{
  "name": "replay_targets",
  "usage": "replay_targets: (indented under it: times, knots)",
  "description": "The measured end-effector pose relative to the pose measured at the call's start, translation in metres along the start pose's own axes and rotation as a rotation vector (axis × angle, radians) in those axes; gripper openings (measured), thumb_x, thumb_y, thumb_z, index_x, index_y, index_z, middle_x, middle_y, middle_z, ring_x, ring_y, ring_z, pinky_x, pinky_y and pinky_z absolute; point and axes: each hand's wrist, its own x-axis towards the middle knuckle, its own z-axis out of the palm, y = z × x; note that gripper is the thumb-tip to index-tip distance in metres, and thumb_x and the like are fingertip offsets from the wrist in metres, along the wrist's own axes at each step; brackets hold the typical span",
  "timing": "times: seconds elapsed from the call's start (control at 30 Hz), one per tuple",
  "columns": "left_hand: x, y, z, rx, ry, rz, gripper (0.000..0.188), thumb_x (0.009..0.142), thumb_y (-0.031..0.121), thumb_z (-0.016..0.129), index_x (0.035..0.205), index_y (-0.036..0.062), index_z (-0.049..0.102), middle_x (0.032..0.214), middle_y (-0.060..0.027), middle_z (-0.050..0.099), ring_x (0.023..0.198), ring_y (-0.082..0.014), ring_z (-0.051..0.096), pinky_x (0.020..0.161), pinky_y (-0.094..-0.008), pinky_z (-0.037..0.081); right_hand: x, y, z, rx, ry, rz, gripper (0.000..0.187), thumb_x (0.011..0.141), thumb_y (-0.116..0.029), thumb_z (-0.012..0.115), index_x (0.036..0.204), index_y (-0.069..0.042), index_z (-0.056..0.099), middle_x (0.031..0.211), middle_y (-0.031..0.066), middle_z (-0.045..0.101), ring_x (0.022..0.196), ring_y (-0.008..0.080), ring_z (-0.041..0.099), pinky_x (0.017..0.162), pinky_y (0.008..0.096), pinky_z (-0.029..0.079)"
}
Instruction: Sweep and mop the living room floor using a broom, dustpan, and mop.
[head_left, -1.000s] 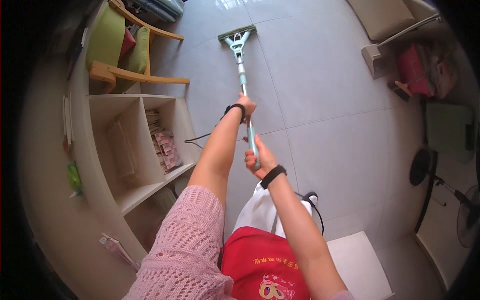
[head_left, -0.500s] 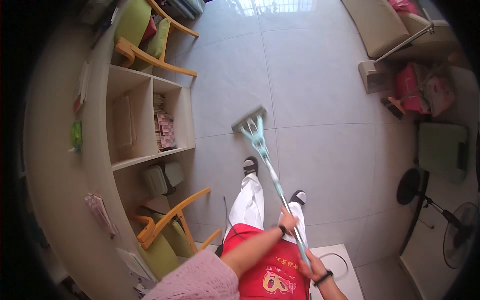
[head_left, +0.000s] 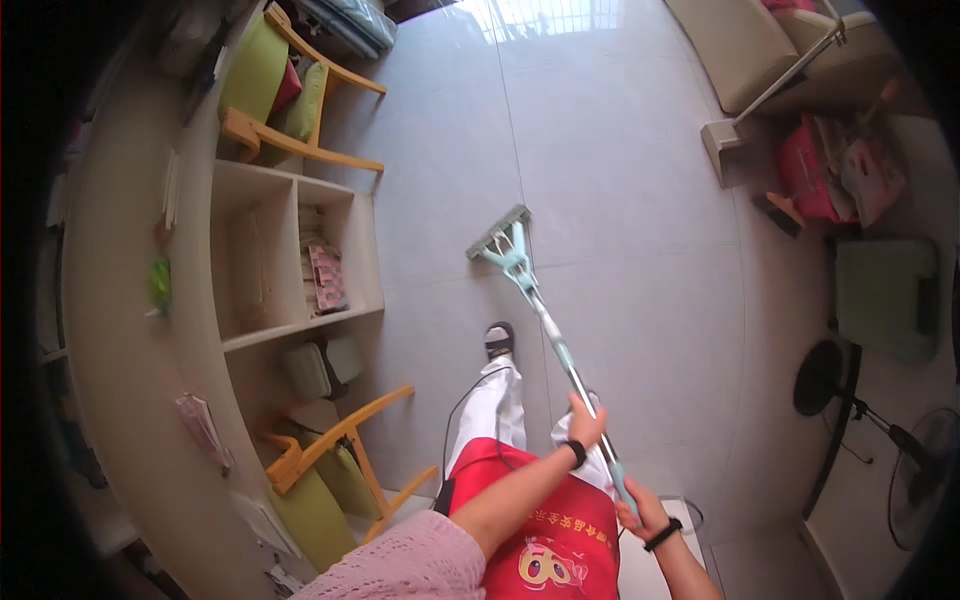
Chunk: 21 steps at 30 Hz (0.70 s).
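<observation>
A sponge mop with a pale blue and silver pole [head_left: 562,352] slants from the floor up toward my body. Its grey sponge head [head_left: 498,233] rests on the tiles ahead of my feet. My left hand [head_left: 586,420] is closed around the middle of the pole. Higher up, near the pole's end, my right hand [head_left: 643,507] wraps round the pale blue grip. Both wrists carry a black band. A red apron [head_left: 545,530] covers my front, and a thin black cable hangs by my left leg.
Along the left stand wooden armchairs [head_left: 345,435] with green cushions and an open shelf unit [head_left: 300,328]. On the right are a long-handled dustpan [head_left: 722,150], a red basket [head_left: 803,170], a green bin [head_left: 885,300] and a fan [head_left: 925,465]. A beige sofa [head_left: 735,50] stands farther off.
Both hands have shifted slightly right with the mop's pole. The mop head stays at nearly the same place in view, while the surrounding furniture has slid a little left.
</observation>
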Motion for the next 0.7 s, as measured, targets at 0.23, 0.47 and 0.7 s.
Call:
replay_targets:
  times: [0.23, 0.47, 0.7]
  knots:
    - [0.254, 0.112, -0.169, 0.002, 0.114, 0.01, 0.038, 0.075, 0.014, 0.051, 0.101, 0.0023, 0.027, 0.074, -0.0102, 0.05, 0.054, -0.018, 0.053, 0.042, -0.0337, 0.046, 0.14, -0.16, 0.181, 0.12, -0.395, -0.112, 0.025, 0.087, -0.024, 0.05, 0.097, -0.001, 0.051, 0.062, -0.0034, 0.039, 0.045, 0.0023, 0.031, 0.039, 0.0152, 0.024]
    - [0.386, 0.285, -0.238, -0.188, 0.023, 0.053, 0.015, 0.074, 0.018, 0.051, 0.077, 0.0042, 0.046, 0.054, -0.0043, 0.049, 0.038, -0.0152, 0.045, 0.03, -0.03, 0.037, 0.214, -0.322, 0.313, 0.277, -0.492, -0.2, 0.022, 0.085, -0.012, 0.05, 0.099, 0.005, 0.045, 0.066, -0.001, 0.041, 0.048, 0.0014, 0.034, 0.039, 0.0144, 0.03]
    - [0.473, 0.376, -0.25, 0.005, -0.061, -0.075, 0.015, 0.071, 0.018, 0.053, 0.077, 0.0059, 0.048, 0.058, -0.0041, 0.052, 0.042, -0.0151, 0.049, 0.035, -0.0323, 0.042, 0.229, -0.405, 0.366, 0.477, -0.484, -0.172, 0.02, 0.085, -0.013, 0.051, 0.094, 0.003, 0.044, 0.065, -0.0003, 0.042, 0.048, 0.0026, 0.036, 0.041, 0.0143, 0.034]
